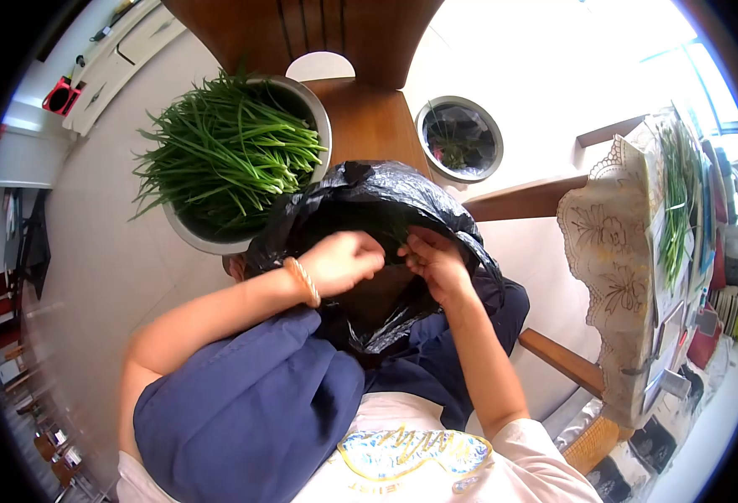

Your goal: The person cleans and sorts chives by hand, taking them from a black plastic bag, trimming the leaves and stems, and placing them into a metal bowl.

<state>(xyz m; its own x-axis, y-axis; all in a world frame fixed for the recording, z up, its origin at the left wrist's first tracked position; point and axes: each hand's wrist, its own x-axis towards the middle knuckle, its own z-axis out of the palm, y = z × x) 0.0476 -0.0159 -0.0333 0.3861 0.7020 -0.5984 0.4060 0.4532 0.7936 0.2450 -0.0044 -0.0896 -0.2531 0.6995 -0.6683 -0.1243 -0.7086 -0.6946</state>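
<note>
A black plastic bag (394, 180) lies open over my lap. Over its opening is my left hand (348, 261), with a bracelet at the wrist and its fingers curled together; whatever they may pinch is too small to tell. Close to its right, my right hand (434, 261) pinches thin green stalks (398, 228) that reach down into the dark of the bag. A metal bowl (323, 126) heaped with long green chives (235, 155) stands beyond my left hand, on the wooden chair (373, 126).
On the floor past the chair stands a round bin (461, 173) with a dark liner. At the right, a table with a lace cloth (591, 235) holds more green stalks (677, 197). A white cabinet (121, 63) is at the upper left.
</note>
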